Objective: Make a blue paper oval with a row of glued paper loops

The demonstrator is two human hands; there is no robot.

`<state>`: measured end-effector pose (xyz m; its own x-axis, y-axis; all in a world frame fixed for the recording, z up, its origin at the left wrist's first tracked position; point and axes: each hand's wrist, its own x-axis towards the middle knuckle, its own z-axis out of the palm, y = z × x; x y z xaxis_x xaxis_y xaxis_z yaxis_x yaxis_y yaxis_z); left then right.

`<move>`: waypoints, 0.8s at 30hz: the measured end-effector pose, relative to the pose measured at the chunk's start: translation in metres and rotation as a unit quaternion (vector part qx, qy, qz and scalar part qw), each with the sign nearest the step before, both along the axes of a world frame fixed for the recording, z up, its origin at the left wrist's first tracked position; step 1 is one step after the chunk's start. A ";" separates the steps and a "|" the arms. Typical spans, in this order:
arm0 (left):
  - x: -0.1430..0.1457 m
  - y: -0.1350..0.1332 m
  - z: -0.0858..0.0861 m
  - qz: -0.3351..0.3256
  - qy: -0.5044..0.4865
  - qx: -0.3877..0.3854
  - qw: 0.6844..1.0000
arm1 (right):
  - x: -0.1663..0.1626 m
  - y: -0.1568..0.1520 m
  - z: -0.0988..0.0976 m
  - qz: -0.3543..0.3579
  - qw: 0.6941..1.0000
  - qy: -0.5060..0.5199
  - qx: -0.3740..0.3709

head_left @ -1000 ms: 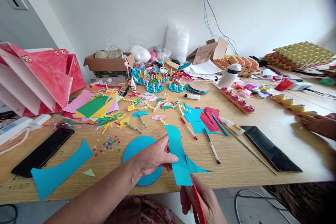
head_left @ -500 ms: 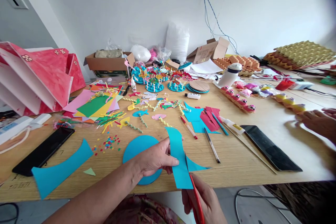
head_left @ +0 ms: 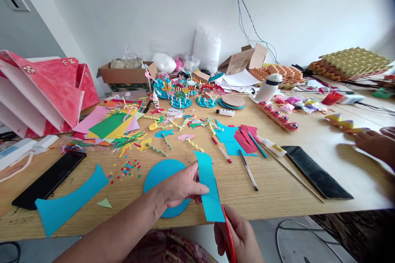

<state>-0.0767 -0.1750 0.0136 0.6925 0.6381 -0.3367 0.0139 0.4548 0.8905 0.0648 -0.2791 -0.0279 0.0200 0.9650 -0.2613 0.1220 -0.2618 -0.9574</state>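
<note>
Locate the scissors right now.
Head view, bottom, just right of centre: the scissors are in the right hand, at the right edge of the blue strip in the left hand.

Bare wood of the light brown surface [head_left: 274,197] extends between the slim clear-barrelled pen [head_left: 248,170] and the thin wooden stick [head_left: 298,176], open to the right hand [head_left: 239,232] gripping red-handled scissors [head_left: 228,234]. Beyond the stick, the flat black tablet [head_left: 316,172] forms a low obstacle; a lane runs between the pink egg-carton strip [head_left: 277,118] and the yellow egg-carton strip [head_left: 344,123], near a co-worker's hand [head_left: 375,144]. The left hand [head_left: 188,187], pinching a narrow blue paper piece [head_left: 211,187], and its forearm obstruct the round blue disc [head_left: 162,171]. Farther left, a gap separates disc and curved blue paper strip [head_left: 72,201], interrupted by a small pale green paper triangle [head_left: 105,203]. Upright blue-based paper ornaments [head_left: 181,96] block the rear.
</note>
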 end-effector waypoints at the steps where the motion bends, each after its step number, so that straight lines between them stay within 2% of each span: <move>1: 0.000 0.000 0.000 0.004 -0.005 0.012 1.000 | 0.001 0.001 0.001 0.009 1.000 0.009 -0.004; 5: -0.001 0.001 0.004 0.019 -0.001 0.085 0.996 | 0.008 0.001 0.006 0.010 0.999 0.030 0.004; 10: 0.002 -0.003 -0.004 0.028 0.032 0.139 0.989 | 0.006 0.004 0.008 -0.135 0.983 0.120 0.026; 13: 0.003 -0.006 -0.011 0.027 0.012 0.147 0.989 | -0.001 0.008 0.004 -0.179 0.967 0.180 0.022; 16: 0.000 -0.004 -0.009 0.057 -0.038 0.149 0.986 | -0.007 0.010 -0.002 -0.195 0.966 0.165 0.037; 19: -0.005 0.001 -0.001 0.129 -0.079 0.148 0.977 | -0.011 0.009 -0.007 -0.192 0.972 0.128 0.051; 24: -0.012 0.009 0.005 0.209 -0.041 0.159 0.964 | -0.014 0.010 -0.010 -0.155 0.978 0.122 0.059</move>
<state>-0.0886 -0.1664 0.0189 0.3684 0.9291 -0.0322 -0.1878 0.1083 0.9762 0.0506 -0.2695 -0.0380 0.2683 0.9461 -0.1815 -0.1823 -0.1352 -0.9739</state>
